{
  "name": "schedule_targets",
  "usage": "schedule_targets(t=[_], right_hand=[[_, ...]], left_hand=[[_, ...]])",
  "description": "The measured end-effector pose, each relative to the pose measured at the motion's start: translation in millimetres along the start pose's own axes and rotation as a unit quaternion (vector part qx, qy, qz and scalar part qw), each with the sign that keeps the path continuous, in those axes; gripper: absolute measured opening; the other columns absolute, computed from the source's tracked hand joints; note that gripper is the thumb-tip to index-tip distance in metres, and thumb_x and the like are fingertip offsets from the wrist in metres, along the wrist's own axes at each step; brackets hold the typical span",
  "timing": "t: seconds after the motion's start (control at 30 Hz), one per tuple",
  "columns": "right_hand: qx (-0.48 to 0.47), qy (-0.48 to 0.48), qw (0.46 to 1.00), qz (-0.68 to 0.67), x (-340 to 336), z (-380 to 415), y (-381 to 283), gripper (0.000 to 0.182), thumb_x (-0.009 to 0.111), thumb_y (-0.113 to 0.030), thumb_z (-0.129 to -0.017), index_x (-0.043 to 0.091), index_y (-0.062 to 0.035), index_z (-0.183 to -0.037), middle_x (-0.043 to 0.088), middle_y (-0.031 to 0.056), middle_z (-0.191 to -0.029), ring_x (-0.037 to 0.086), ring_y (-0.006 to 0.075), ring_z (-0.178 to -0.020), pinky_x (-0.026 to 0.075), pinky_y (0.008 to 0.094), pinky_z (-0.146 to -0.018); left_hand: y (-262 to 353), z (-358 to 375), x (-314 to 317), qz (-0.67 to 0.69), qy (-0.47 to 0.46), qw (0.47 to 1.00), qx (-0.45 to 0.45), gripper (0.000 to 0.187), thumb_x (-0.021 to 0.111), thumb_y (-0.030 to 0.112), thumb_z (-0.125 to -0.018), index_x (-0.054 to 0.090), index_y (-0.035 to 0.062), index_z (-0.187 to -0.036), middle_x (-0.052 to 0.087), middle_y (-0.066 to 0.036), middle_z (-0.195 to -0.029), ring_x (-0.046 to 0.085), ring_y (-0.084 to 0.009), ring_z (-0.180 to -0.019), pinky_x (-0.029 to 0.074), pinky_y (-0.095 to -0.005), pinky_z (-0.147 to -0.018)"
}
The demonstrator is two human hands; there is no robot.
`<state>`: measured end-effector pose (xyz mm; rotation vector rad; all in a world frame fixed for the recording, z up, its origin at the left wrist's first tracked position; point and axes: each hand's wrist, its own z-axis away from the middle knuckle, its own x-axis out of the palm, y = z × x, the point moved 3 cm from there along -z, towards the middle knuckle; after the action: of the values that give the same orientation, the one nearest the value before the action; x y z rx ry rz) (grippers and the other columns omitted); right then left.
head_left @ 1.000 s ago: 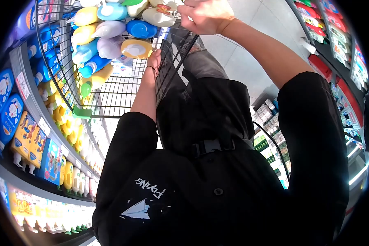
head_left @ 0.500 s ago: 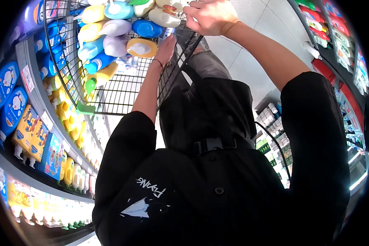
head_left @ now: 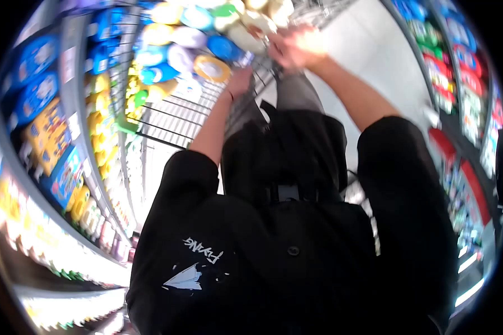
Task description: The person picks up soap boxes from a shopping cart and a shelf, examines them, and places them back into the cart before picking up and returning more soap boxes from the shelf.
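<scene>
A black wire shopping cart (head_left: 170,114) with a green corner stands in front of me, piled with pump bottles. My right hand (head_left: 299,47), blurred by motion, has its fingers curled at the near right rim, beside a cream bottle (head_left: 246,38). Lower and to its left, my left hand (head_left: 240,81) is closed at the cart's side, close to an orange-yellow bottle (head_left: 212,68) and a blue bottle (head_left: 223,48). What its fingers hold is not clear. A lilac bottle (head_left: 189,37) and a yellow bottle (head_left: 159,33) lie farther left in the pile.
Shelves with blue packs (head_left: 36,92), an orange box (head_left: 46,134) and yellow bottles (head_left: 100,134) line my left side. More shelves with red and green packs (head_left: 430,39) run along the right. Grey floor tiles (head_left: 369,61) lie between the cart and those shelves.
The cart, bottles and both hands have shifted right and slightly down in view. The picture has become more blurred. Both hands stay at the cart's side.
</scene>
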<state>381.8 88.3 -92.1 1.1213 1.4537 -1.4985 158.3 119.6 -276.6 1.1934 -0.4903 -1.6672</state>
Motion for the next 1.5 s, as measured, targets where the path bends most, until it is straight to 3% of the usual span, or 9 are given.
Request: schedule_targets(t=[0.03,0.23,0.33,0.43,0.53,0.77,1.1,1.37,1.5], right_hand=[[-0.013,0.022,0.999,-0.022,2,2,0,0.013,0.059,-0.025,-0.076,0.06,-0.0126,-0.074,0.06,0.0077,-0.064,0.061,0.0277,-0.058,0.049,0.0419,-0.052],[0.023,0.003,0.999,-0.027,2,-3,-3,0.019,0.057,-0.028,-0.079,0.061,-0.0113,-0.072,0.063,0.0086,-0.068,0.061,0.0295,-0.062,0.047,0.0449,-0.055],[0.006,0.037,0.998,-0.046,-8,-4,-4,0.021,0.057,-0.031,-0.08,0.061,-0.0119,-0.072,0.063,0.0078,-0.07,0.061,0.0293,-0.063,0.046,0.0442,-0.055],[-0.066,0.082,0.993,-0.058,-18,0,-3,0.014,0.061,-0.025,-0.078,0.061,-0.0116,-0.073,0.06,0.0059,-0.065,0.06,0.0246,-0.059,0.045,0.0381,-0.051],[-0.097,0.095,0.988,-0.07,-16,1,-1,0.014,0.06,-0.025,-0.078,0.064,-0.0117,-0.074,0.059,0.0067,-0.061,0.06,0.0248,-0.056,0.047,0.0395,-0.052],[-0.108,0.013,0.991,-0.084,-23,-2,0,0.025,0.055,-0.029,-0.083,0.066,-0.0096,-0.072,0.062,0.0127,-0.059,0.06,0.032,-0.052,0.048,0.0449,-0.05],[-0.261,-0.291,0.911,-0.131,-3,-8,30,0.03,0.055,-0.035,-0.09,0.063,-0.0072,-0.099,0.065,0.0122,-0.096,0.062,0.0299,-0.091,0.05,0.0385,-0.076],[-0.18,-0.614,0.725,-0.255,-171,-65,-58,0.039,0.045,-0.03,-0.099,0.051,-0.0102,-0.133,0.061,0.0081,-0.122,0.056,0.0214,-0.115,0.043,0.0306,-0.096],[-0.25,-0.546,0.709,-0.371,-282,-138,-114,0.043,0.046,-0.028,-0.1,0.048,-0.0005,-0.133,0.058,0.0127,-0.127,0.054,0.0221,-0.118,0.043,0.0329,-0.097]], left_hand=[[7,13,-6,-0.042,0.035,0.997,0.057,0.02,0.044,0.015,-0.087,0.052,0.0008,-0.1,0.059,-0.024,-0.093,0.056,-0.0411,-0.09,0.044,-0.0496,-0.08],[72,86,-65,0.131,0.045,0.953,-0.271,0.051,0.031,0.041,-0.1,0.053,-0.0003,-0.12,0.061,-0.025,-0.113,0.055,-0.0416,-0.109,0.04,-0.0466,-0.096],[20,102,-3,-0.04,0.094,0.98,-0.172,0.046,0.031,0.039,-0.099,0.055,0.0028,-0.114,0.063,-0.023,-0.103,0.058,-0.0419,-0.102,0.043,-0.0497,-0.09],[77,97,-9,-0.066,0.08,0.946,-0.306,0.025,0.039,0.026,-0.094,0.053,0.0063,-0.103,0.062,-0.02,-0.103,0.059,-0.0428,-0.095,0.047,-0.0473,-0.083],[153,88,-51,0.032,0.145,0.873,-0.464,0.048,0.029,0.04,-0.096,0.061,0.0078,-0.11,0.065,-0.017,-0.107,0.062,-0.0372,-0.099,0.045,-0.0477,-0.087],[144,68,-32,0.027,0.268,0.819,-0.506,0.053,0.029,0.045,-0.095,0.067,0.01,-0.106,0.067,-0.016,-0.106,0.063,-0.0355,-0.099,0.045,-0.0489,-0.089],[149,73,-50,0.067,0.194,0.879,-0.429,0.052,0.03,0.044,-0.092,0.066,0.0085,-0.101,0.066,-0.019,-0.103,0.063,-0.0391,-0.095,0.048,-0.0485,-0.085],[128,66,-51,0.126,0.2,0.91,-0.341,0.042,0.041,0.04,-0.086,0.067,0.0098,-0.1,0.067,-0.017,-0.101,0.063,-0.0362,-0.095,0.05,-0.0465,-0.084],[126,70,-49,0.134,0.258,0.898,-0.329,0.038,0.045,0.039,-0.085,0.069,0.0106,-0.094,0.068,-0.017,-0.096,0.064,-0.0366,-0.09,0.051,-0.0475,-0.081]])
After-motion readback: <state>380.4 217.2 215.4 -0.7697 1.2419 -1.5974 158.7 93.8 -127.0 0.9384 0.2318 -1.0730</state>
